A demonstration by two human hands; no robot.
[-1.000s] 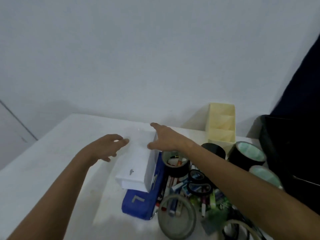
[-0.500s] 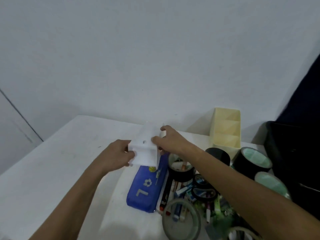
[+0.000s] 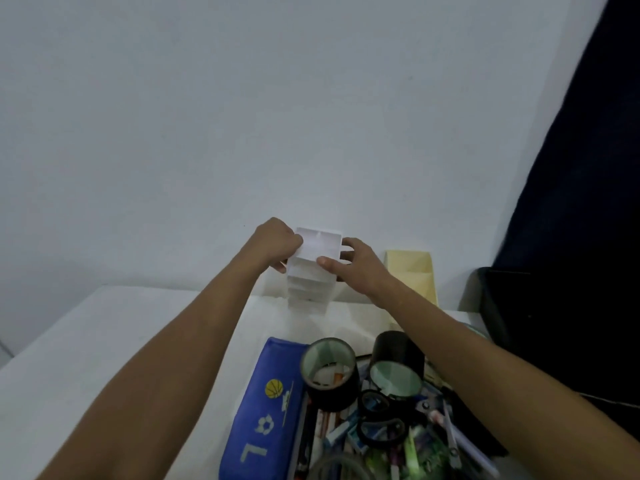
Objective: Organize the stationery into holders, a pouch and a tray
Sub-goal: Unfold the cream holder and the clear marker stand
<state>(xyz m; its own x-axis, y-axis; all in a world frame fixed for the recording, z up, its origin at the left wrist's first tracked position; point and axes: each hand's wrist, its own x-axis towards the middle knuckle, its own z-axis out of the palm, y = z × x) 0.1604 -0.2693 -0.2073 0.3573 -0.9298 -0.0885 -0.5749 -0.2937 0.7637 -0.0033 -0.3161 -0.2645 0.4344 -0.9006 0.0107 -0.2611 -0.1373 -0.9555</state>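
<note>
Left hand (image 3: 277, 242) and right hand (image 3: 356, 263), fingers curled, gripping tall white plastic compartmented holder (image 3: 311, 268) upright at table (image 3: 104, 341) far edge. Smooth, boxy, probably top-heavy: could tip on careless release. Blue fabric pouch (image 3: 263, 410), glossy black tape rolls (image 3: 330, 372), loose pens crowding near edge.

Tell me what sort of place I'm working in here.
Likely a desk at home or in an office, set against a plain wall: a white table with a white holder, a cream holder, a blue pouch and tape rolls.
</note>
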